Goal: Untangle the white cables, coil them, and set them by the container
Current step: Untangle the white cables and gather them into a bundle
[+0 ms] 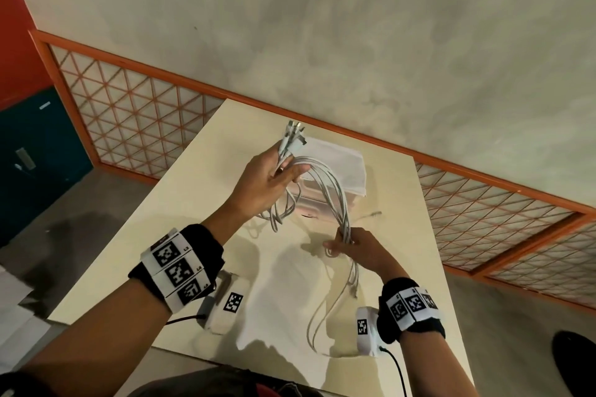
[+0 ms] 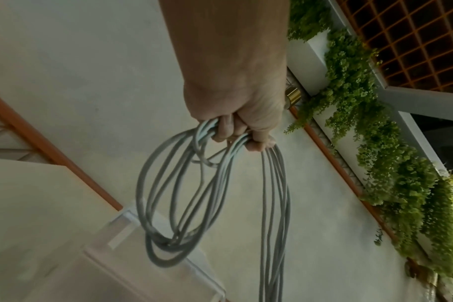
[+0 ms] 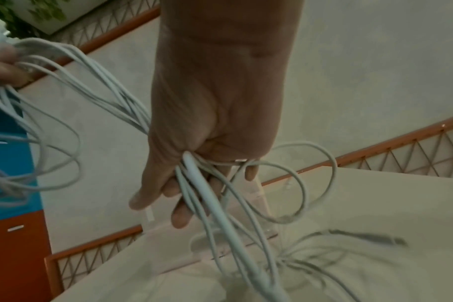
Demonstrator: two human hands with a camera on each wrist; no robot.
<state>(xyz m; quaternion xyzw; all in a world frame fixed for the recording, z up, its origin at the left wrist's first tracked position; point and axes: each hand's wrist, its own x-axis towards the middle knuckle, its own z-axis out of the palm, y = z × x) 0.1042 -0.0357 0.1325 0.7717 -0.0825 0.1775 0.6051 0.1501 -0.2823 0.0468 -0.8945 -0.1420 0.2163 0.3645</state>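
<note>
Now smooth white cables (image 1: 325,184) looped, both hands.

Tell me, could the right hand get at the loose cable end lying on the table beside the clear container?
Probably not yet. The path to the loose cable end looks unobstructed, but the right hand grips the white cables, as does the left hand.

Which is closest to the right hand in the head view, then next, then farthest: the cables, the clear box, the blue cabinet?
1. Cables: gripped in the right hand itself.
2. Clear box: on the table just beyond the hand.
3. Blue cabinet: far off on the left, past the table.
</note>
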